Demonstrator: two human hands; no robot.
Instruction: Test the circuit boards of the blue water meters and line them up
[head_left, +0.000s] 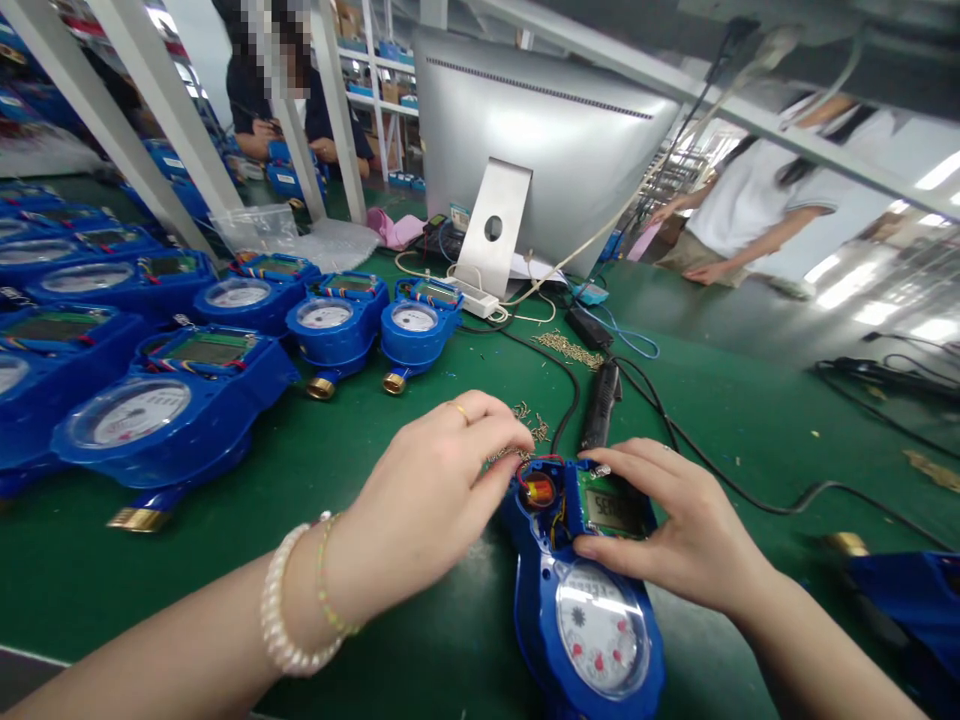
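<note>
A blue water meter (pixel 529 590) with a round dial (pixel 602 630) lies in front of me, its upper compartment open. Inside that compartment an orange-wrapped cylindrical part (pixel 538 490) and thin wires show. My right hand (pixel 686 525) grips the display module (pixel 615 508), a green board with an LCD, between thumb and fingers at the compartment's right side. My left hand (pixel 427 490) has thumb and index finger pinched together just left of the compartment, at a small heap of screws (pixel 536 425). Whatever sits between those fingertips is hidden.
Several blue meters (pixel 172 400) with exposed boards stand on the green table at the left. A black electric screwdriver (pixel 600 405), more screws (pixel 568 348) and cables lie ahead. A monitor (pixel 540 140) stands behind. Another meter (pixel 907 590) is at right. Two people are across the table.
</note>
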